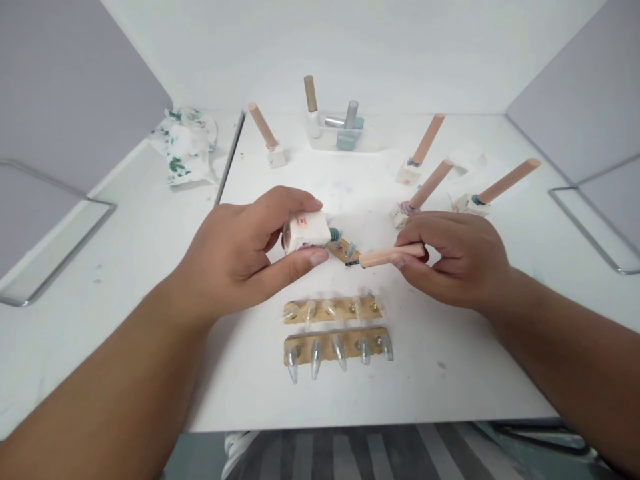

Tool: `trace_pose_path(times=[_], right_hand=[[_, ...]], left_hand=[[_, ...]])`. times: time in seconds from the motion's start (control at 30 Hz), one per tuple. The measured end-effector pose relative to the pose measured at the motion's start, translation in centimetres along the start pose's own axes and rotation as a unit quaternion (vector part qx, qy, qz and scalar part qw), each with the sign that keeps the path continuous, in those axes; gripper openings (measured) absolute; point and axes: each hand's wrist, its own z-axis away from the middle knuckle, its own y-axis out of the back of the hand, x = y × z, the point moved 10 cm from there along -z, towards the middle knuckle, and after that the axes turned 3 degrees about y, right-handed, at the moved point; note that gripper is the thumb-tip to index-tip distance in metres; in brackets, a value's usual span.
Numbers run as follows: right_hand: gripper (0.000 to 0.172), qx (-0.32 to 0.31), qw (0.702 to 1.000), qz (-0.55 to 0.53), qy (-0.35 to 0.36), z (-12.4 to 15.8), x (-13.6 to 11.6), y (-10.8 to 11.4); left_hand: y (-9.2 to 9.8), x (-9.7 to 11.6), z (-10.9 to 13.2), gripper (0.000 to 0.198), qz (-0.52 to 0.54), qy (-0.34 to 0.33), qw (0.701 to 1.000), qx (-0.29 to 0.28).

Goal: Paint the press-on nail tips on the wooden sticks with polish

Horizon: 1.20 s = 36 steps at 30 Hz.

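Note:
My left hand (245,250) is closed round a small white block-shaped bottle (307,231), held just above the white table (450,373). My right hand (450,257) pinches a peach-coloured brush handle (390,255) lying level, its dark tip pointing left at a small wooden strip with a clear nail tip (345,250) beside the bottle. In front of both hands lie two wooden strips (335,347) that carry several clear nail tips.
Several white bottles with peach handles stand tilted at the back: one at left (267,137), three at right (425,187). A clear tray (335,137) holds more bottles. A crumpled patterned cloth (185,143) lies far left. Grey partitions flank the table.

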Motion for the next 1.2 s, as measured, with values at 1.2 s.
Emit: trace_pose_path(times=[1.2], right_hand=[[0.023,0.056,0.994,0.048,-0.079,0.0,2.1,0.8]], left_hand=[[-0.1,-0.6,0.2,0.032,0.012,0.012,1.000,-0.002]])
